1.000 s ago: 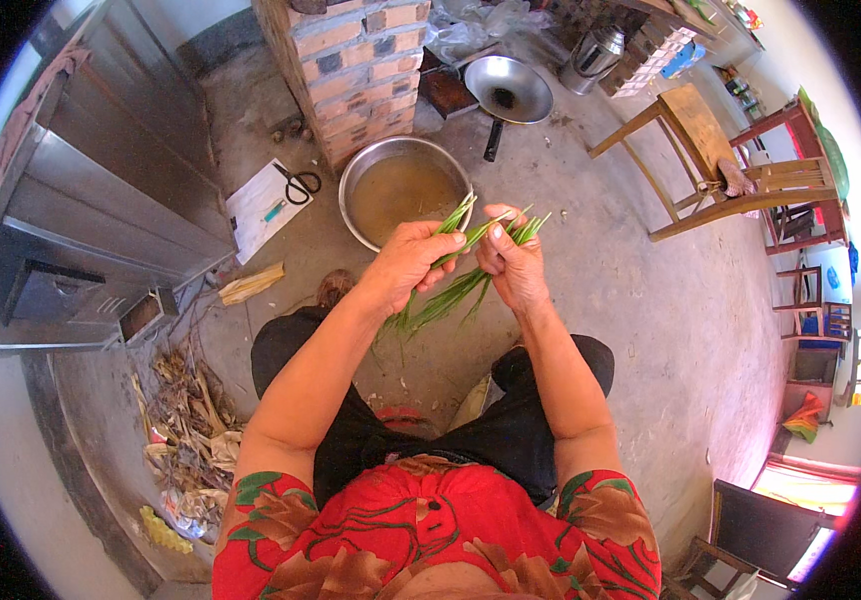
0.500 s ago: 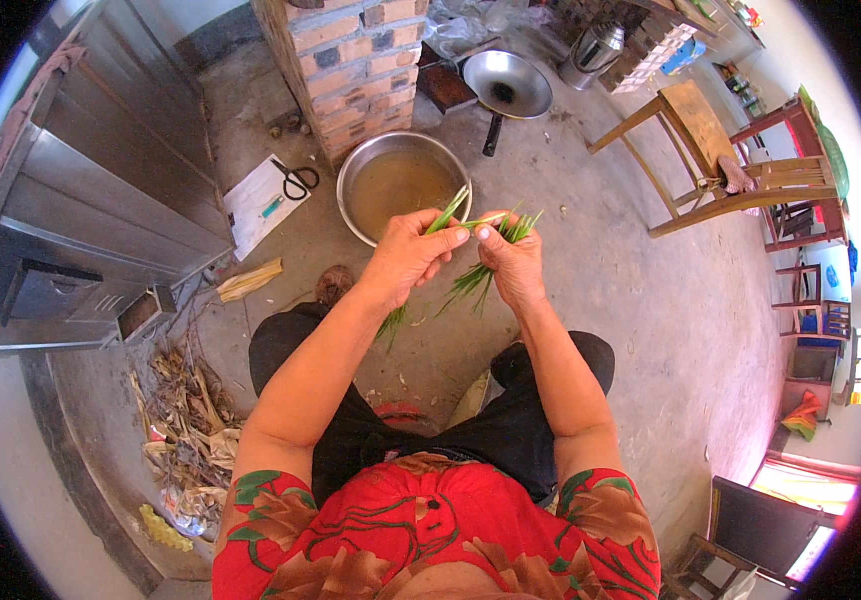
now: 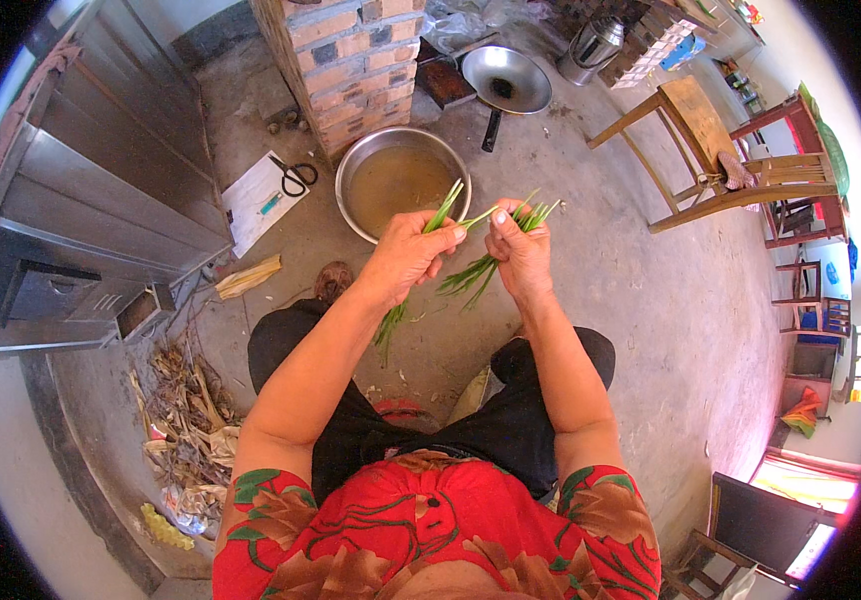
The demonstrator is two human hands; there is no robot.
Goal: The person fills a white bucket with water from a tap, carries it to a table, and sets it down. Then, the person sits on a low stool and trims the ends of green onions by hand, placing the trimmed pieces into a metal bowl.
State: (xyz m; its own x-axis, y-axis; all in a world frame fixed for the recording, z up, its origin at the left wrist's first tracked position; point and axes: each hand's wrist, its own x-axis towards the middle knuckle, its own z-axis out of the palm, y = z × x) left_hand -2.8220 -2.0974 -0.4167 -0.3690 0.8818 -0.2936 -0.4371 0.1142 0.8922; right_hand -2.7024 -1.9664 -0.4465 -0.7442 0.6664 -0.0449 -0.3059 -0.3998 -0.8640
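Observation:
My left hand [image 3: 411,250] is closed around a bunch of long thin green chives [image 3: 388,325], their pale ends sticking up above the fingers. Level with it, my right hand [image 3: 521,250] grips a second bunch of chives [image 3: 472,278], whose leaves hang down toward the left. A single stalk [image 3: 480,216] stretches across the gap between the two hands, pinched at the thumbs. Just beyond my left hand stands a wide metal basin [image 3: 347,165] with cloudy brownish water in it. Both hands are above the floor, over my knees.
Left of the basin, scissors [image 3: 297,181] lie on a white sheet [image 3: 251,208]. A brick pillar [image 3: 366,75] rises behind it. A wok [image 3: 531,68] sits on the floor farther right, near a wooden chair [image 3: 696,125]. Dry husks [image 3: 186,400] are heaped at lower left, below a metal cabinet [image 3: 101,210].
My right hand has shifted slightly right, away from the left, widening the gap. The stalk between the hands now shows longer.

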